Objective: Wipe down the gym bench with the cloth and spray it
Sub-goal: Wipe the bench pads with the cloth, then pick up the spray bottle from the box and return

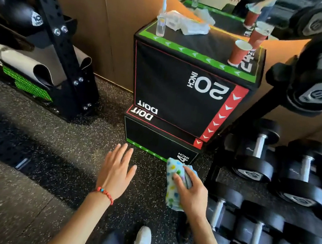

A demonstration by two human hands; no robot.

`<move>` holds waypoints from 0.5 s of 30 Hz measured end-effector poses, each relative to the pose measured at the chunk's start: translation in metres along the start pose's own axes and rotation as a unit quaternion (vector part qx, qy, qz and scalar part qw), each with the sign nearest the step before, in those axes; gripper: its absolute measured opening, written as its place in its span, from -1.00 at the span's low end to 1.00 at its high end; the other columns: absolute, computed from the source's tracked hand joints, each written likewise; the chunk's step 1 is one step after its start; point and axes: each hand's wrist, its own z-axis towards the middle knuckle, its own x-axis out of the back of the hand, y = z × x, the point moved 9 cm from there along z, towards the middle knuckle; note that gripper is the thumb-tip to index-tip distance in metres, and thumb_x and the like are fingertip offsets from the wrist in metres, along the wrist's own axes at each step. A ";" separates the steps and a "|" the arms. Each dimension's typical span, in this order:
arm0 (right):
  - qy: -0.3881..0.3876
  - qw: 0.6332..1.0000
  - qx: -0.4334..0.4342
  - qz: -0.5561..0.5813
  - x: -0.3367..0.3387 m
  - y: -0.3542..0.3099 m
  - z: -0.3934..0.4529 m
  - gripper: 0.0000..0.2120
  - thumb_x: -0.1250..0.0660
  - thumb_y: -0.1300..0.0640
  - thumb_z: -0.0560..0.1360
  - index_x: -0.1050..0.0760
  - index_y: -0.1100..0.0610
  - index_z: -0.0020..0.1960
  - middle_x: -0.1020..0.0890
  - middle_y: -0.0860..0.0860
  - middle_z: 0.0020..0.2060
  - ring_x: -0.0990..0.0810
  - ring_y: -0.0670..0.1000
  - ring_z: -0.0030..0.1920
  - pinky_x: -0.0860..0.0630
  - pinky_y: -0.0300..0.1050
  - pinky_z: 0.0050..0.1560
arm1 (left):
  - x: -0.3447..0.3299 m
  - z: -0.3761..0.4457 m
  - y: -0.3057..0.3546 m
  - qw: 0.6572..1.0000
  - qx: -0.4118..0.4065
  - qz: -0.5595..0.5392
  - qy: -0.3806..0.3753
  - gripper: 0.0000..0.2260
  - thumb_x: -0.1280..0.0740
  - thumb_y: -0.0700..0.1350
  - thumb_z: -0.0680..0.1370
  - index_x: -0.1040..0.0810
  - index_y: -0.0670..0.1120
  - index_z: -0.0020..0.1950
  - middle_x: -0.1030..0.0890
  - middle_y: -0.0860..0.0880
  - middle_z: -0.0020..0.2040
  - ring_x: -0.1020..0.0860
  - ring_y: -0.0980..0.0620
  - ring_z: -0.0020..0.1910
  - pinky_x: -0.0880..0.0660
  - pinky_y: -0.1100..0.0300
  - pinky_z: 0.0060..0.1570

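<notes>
My right hand grips a white cloth with coloured dots, held low in front of the stacked black plyo boxes. My left hand hovers beside it, fingers spread and empty, a red bead bracelet on the wrist. A clear spray bottle stands upright on the far left corner of the top box, well beyond both hands. No gym bench is clearly in view.
A crumpled white wrapper and a red paper cup sit on the top box. Dumbbell racks crowd the right. A black rack upright stands left. A wall mirror is behind. My white shoe rests on speckled rubber floor.
</notes>
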 end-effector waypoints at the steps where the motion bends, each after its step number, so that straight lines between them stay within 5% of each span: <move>1: -0.004 1.000 -0.001 -0.002 -0.001 -0.003 0.013 -0.56 -0.38 -0.17 0.38 -0.49 -0.11 0.23 -0.62 -0.07 0.08 -0.59 -0.06 0.04 -0.53 -0.02 0.07 | 0.001 0.012 0.002 1.000 0.003 0.004 0.000 -0.50 -0.05 0.06 0.53 -0.47 -0.22 0.29 -0.47 -0.24 0.31 -0.42 -0.23 0.30 -0.35 -0.17 0.22; 7: -0.016 1.000 -0.010 -0.004 -0.012 -0.029 0.076 -0.57 -0.38 -0.15 0.39 -0.49 -0.11 0.24 -0.63 -0.03 0.05 -0.59 -0.03 0.01 -0.53 -0.02 0.05 | 0.004 0.079 0.000 1.000 0.003 0.003 0.000 -0.48 0.00 0.08 0.54 -0.45 -0.22 0.31 -0.45 -0.24 0.33 -0.40 -0.24 0.32 -0.32 -0.18 0.25; 11: -0.017 1.000 -0.011 -0.001 -0.026 -0.050 0.127 -0.58 -0.38 -0.15 0.40 -0.48 -0.11 0.23 -0.62 -0.02 0.08 -0.58 -0.02 0.04 -0.51 -0.04 0.08 | 0.004 0.136 -0.012 1.000 0.001 -0.006 0.017 -0.56 -0.15 0.03 0.58 -0.42 -0.22 0.34 -0.40 -0.23 0.37 -0.33 -0.23 0.37 -0.26 -0.15 0.30; 15: 0.005 1.000 -0.006 0.004 -0.037 -0.083 0.180 -0.59 -0.39 -0.11 0.41 -0.49 -0.08 0.24 -0.60 -0.04 0.11 -0.56 -0.04 0.07 -0.48 -0.09 0.11 | 0.010 0.202 -0.025 1.000 -0.015 -0.008 0.013 -0.49 -0.02 0.08 0.56 -0.44 -0.22 0.32 -0.42 -0.24 0.35 -0.37 -0.23 0.35 -0.32 -0.16 0.27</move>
